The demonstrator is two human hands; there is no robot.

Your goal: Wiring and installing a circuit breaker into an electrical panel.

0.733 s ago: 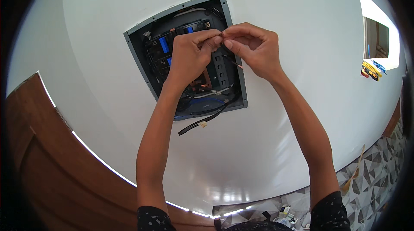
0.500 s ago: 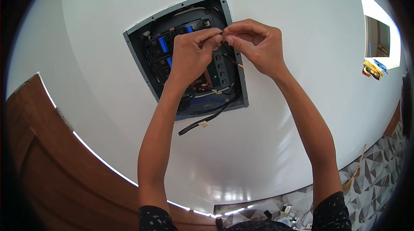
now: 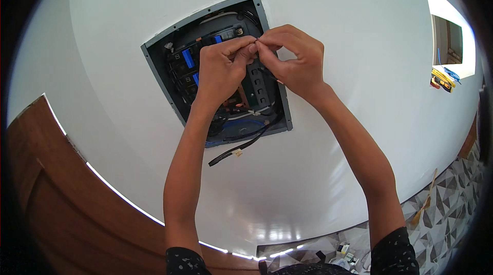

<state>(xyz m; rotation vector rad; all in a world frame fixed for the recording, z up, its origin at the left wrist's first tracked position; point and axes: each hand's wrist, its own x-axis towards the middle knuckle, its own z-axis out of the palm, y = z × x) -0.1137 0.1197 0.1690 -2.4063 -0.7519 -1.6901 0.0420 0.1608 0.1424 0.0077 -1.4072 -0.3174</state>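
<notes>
Grey-rimmed, one box [image 3: 261, 13] sits behind left hand [image 3: 221, 68] and right hand [image 3: 303, 65], both pinching one tiny piece [image 3: 257, 40], perhaps wire.

Two hands [image 3: 222, 72], one box [image 3: 261, 12] — three blue tabs [image 3: 188, 58]

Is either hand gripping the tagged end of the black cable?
No, the tagged end hangs past the grey box's lower edge, while the left hand and right hand are well above it.
</notes>
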